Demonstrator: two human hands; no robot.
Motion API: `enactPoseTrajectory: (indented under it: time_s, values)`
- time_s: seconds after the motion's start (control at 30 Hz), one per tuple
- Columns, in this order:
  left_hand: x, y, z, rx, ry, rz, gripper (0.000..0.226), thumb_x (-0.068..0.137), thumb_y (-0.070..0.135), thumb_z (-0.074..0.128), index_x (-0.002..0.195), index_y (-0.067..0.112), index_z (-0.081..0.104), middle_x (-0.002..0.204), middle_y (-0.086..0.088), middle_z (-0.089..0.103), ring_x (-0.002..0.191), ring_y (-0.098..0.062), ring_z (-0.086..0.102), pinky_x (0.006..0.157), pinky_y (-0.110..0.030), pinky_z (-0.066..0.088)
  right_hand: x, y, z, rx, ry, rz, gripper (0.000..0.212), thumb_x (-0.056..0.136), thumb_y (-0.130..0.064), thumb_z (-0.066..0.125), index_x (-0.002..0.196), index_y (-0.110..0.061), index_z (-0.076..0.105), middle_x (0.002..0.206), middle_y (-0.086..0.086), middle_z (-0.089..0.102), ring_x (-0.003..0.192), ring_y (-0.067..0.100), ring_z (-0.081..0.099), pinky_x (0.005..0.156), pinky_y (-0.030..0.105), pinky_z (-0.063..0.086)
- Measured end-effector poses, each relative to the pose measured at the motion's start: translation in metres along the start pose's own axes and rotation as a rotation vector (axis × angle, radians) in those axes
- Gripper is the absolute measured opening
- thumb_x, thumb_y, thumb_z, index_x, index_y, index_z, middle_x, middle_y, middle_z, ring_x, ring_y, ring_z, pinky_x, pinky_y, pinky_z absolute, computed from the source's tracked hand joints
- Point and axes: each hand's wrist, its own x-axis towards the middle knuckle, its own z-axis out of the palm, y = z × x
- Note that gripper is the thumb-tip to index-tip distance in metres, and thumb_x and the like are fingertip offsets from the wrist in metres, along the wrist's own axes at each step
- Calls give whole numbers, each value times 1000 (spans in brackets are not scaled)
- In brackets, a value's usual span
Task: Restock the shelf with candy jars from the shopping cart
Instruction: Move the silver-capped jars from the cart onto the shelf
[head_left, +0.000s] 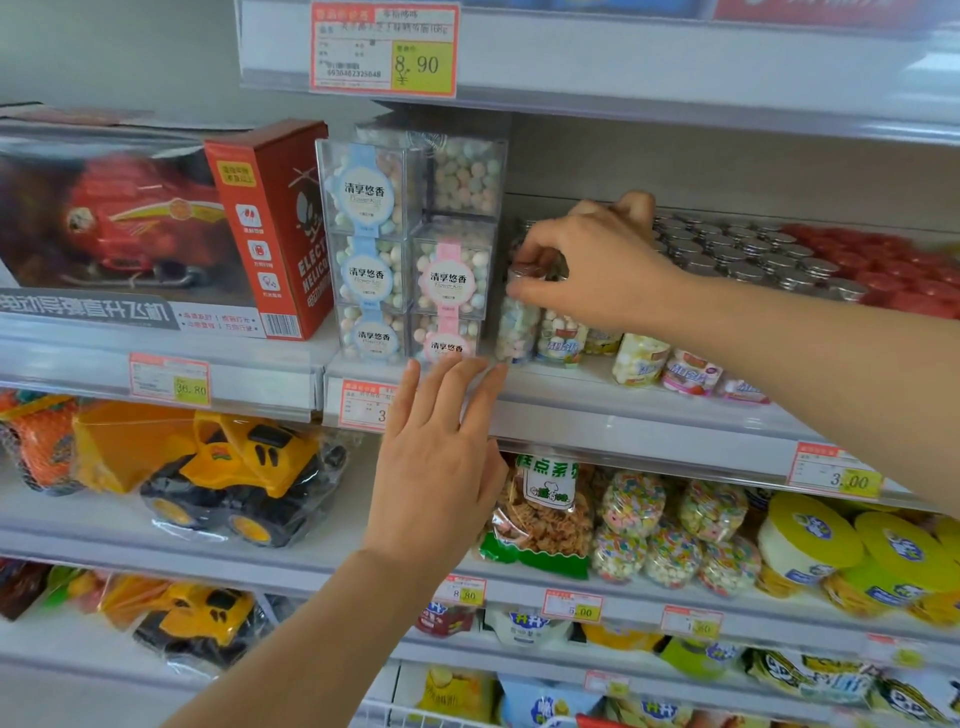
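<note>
Candy jar is pinched at lid by R hand, upright on shelf just beside clear candy boxes; L hand is held flat, fingers straight, at shelf edge.

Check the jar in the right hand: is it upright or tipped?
Upright, near enough: the jar has its lid on top, gripped by the right hand, base down at the shelf.

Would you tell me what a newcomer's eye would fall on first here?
The right hand at centre, gripping a candy jar by its lid at the shelf. Just below, the open left hand reaches toward stacked clear candy boxes; a red toy helicopter box sits far left.
</note>
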Motion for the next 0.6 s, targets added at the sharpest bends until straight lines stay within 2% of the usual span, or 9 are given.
enactPoseTrajectory:
  time_s: [0.07,0.13,0.23,0.33,0.43,0.5,0.6]
  values:
    - [0,0,1,1,1,-1,55,86,24,39,140,11,44,137,-6,47,133,-26,39,117,-48,22,2,0,0,-7,-3,24,38,81,-65,55,88,-29,65,88,-11,66,102,14,51,86,40,22]
    - [0,1,2,-3,5,-1,56,85,23,39,140,11,44,137,-6,47,133,-27,39,117,-48,22,1,1,-2,-11,-46,5,40,82,-67,52,95,-31,64,90,-11,63,107,14,49,89,41,23]
    - [0,1,4,4,14,-1,57,84,22,41,140,10,44,137,-7,47,134,-27,38,116,-49,24,-2,6,-8,22,-77,-21,36,83,-58,52,109,-35,63,90,-15,59,113,13,45,89,40,21]
    - [0,1,5,10,18,4,57,84,21,39,139,9,45,137,-8,48,135,-28,38,116,-49,24,-6,15,-16,1,-104,-33,48,76,-53,50,120,-36,57,102,-17,63,117,11,40,86,39,19]
    - [0,0,6,13,23,8,57,84,20,38,139,9,45,137,-8,48,135,-28,38,115,-49,25,-10,21,-16,30,-126,-46,43,82,-42,57,125,-38,55,108,-18,61,120,9,37,88,40,19]
    - [0,1,6,8,28,5,57,84,20,38,139,9,45,137,-8,48,134,-28,38,115,-49,26,-12,19,-14,106,-153,-55,42,86,-43,58,127,-42,52,108,-20,60,121,8,36,91,39,18]
    - [0,2,6,2,24,1,57,84,20,37,138,9,46,136,-8,48,134,-28,38,115,-49,27,-4,14,-10,129,-120,-60,29,84,-49,63,112,-41,60,94,-20,62,111,8,44,83,36,18]
